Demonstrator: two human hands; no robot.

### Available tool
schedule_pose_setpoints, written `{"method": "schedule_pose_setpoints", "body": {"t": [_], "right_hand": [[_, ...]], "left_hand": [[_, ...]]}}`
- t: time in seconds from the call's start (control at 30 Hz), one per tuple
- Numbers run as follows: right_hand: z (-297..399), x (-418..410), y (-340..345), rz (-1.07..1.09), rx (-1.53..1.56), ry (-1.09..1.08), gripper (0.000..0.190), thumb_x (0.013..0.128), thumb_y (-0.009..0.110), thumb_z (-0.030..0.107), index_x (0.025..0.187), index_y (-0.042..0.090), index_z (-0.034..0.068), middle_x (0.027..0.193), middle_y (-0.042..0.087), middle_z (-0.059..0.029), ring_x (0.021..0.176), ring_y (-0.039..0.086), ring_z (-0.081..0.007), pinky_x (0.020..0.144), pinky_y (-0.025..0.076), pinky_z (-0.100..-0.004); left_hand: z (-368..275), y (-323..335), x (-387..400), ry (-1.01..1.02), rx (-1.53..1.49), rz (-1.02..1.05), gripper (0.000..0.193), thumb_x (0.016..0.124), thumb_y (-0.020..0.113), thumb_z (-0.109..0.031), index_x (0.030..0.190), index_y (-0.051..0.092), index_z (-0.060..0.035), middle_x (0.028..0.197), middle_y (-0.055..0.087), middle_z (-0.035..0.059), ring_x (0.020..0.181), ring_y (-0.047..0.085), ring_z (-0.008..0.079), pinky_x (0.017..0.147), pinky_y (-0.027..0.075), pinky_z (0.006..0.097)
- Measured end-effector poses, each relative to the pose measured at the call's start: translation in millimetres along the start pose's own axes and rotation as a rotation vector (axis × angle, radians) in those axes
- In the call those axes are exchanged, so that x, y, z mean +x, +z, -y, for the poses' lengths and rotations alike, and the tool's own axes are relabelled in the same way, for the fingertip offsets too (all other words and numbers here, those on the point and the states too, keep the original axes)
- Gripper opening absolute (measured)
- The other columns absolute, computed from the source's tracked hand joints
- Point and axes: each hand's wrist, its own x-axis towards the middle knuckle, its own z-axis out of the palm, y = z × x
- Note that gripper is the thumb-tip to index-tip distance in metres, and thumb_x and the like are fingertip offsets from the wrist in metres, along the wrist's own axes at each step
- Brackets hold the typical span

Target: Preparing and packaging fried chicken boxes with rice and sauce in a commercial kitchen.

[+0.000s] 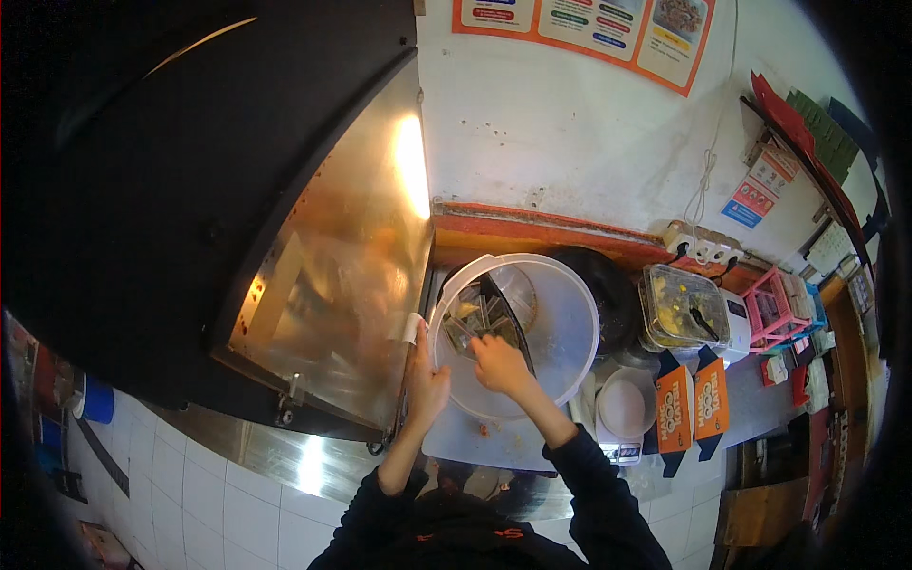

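Before me stands a large round translucent plastic tub [563, 363]. Inside it, at the left, is a black container [516, 335] with several small clear plastic packets [484, 313], some with yellowish contents. My right hand [499, 367] reaches over the tub's near side, fingers curled at the packets; whether it grips one is hidden. My left hand [429, 381] is upright at the tub's left rim, thumb apart from the fingers. A small white piece [412, 328], perhaps paper or cloth, shows by its fingertips; its hold on this or the rim is unclear.
A lit metal-lined cabinet [342, 285] stands close on the left. To the right are a kitchen scale [620, 453] bearing a white bowl [622, 407], orange cartons [675, 410], a clear food container [680, 306] and a pink basket [766, 310]. A power strip [702, 246] hangs behind.
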Motion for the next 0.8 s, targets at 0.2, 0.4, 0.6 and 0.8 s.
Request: {"method": "schedule_pose_setpoints", "body": {"t": [0.2, 0.4, 0.6, 0.8], "right_hand": [[-28.9, 74.1, 33.4, -0.339, -0.132, 0.042, 0.029, 0.066, 0.055, 0.006, 0.094, 0.050, 0.002, 0.093, 0.051, -0.0150, 0.087, 0.053, -0.0319, 0.070, 0.047, -0.0427], [-29.4, 77.4, 36.8, -0.321, -0.221, -0.025, 0.023, 0.065, 0.058, 0.008, 0.087, 0.056, 0.001, 0.090, 0.053, -0.0152, 0.084, 0.054, -0.0311, 0.069, 0.048, -0.0405], [21.0, 32.3, -27.5, -0.425, 0.040, -0.099, 0.022, 0.067, 0.055, 0.006, 0.088, 0.050, 0.002, 0.080, 0.055, -0.0158, 0.075, 0.057, -0.0339, 0.065, 0.047, -0.0420], [31.5, -30.0, -120.3, -0.599, 0.443, -0.136, 0.030, 0.069, 0.048, -0.004, 0.097, 0.050, 0.007, 0.082, 0.057, -0.0183, 0.074, 0.056, -0.0357, 0.065, 0.044, -0.0417]], "left_hand": [[-13.0, 2.6, -5.5, -0.102, 0.024, 0.055, 0.074, 0.064, 0.045, 0.004, 0.134, 0.020, 0.0018, 0.130, 0.033, 0.0277, 0.120, 0.036, 0.0371, 0.099, 0.028, 0.0366], [-9.7, 1.8, -10.2, -0.120, -0.008, 0.056, 0.072, 0.065, 0.043, 0.007, 0.134, 0.022, 0.0017, 0.133, 0.031, 0.0242, 0.124, 0.031, 0.0321, 0.101, 0.026, 0.0339], [-4.0, -1.8, -8.2, -0.055, 0.040, 0.033, 0.075, 0.062, 0.045, 0.003, 0.133, 0.020, 0.0044, 0.127, 0.035, 0.0304, 0.117, 0.037, 0.0382, 0.098, 0.029, 0.0353], [10.4, 6.2, -7.1, -0.047, -0.014, 0.050, 0.074, 0.063, 0.045, 0.006, 0.133, 0.021, 0.0033, 0.130, 0.035, 0.0267, 0.119, 0.038, 0.0338, 0.098, 0.029, 0.0341]]}}
